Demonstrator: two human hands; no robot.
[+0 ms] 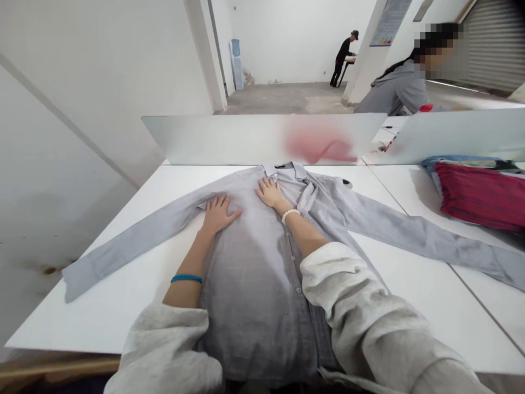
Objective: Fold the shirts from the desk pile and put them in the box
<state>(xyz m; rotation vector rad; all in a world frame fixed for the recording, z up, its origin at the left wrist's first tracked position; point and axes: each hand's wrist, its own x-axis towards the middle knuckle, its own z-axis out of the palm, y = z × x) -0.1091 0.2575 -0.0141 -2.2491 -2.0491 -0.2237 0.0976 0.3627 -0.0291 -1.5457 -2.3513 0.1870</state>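
A grey button-up shirt (250, 284) lies front side up on the white table (164, 323), its collar toward the frosted divider and its sleeves stretched out to both sides. My left hand (219, 213) rests flat on the shirt near the left armpit, fingers spread. Just below the collar, my right hand (270, 192) presses flat on the chest with its fingers extended. Neither hand grips the cloth. The shirt's right front panel is rumpled beside the button placket, and my right forearm hides part of it.
Folded clothes, a dark red garment (484, 197) among them, are stacked at the right. A frosted divider (229, 139) runs along the table's far edge, with a blurred pink shape behind it. One person (397, 87) sits beyond it; another person (343, 57) stands farther back.
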